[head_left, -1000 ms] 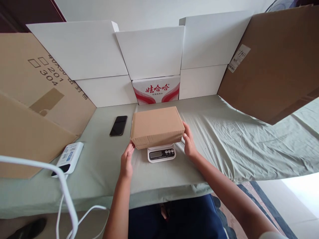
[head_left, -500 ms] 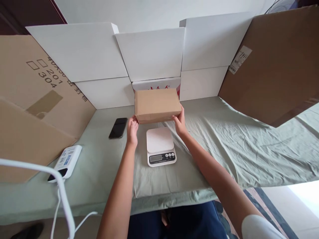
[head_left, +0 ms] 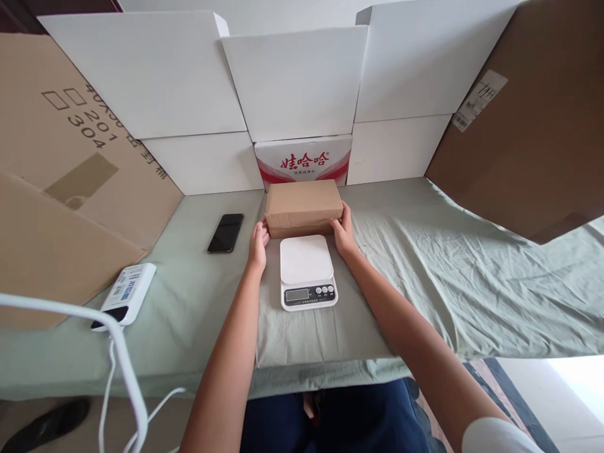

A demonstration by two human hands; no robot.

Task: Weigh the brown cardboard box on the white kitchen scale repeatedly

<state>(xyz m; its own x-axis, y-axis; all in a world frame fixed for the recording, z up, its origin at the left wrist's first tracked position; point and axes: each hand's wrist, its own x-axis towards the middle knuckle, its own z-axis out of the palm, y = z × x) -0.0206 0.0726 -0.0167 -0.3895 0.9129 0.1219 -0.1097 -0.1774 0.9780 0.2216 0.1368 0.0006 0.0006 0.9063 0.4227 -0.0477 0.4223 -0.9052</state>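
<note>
A closed brown cardboard box rests on the green cloth just behind a white digital kitchen scale. My left hand presses against the box's left end and my right hand against its right end, so both hands grip it. The scale's platform is bare, and its display and buttons face me.
A black phone lies left of the box. A white power bank with a white cable sits at the near left. White boards and a red-and-white carton stand behind. Big brown cardboard sheets lean on both sides.
The box sat on the scale a second ago. Both hands lifted it off, carried it away from me and set it down on the cloth behind the scale.
</note>
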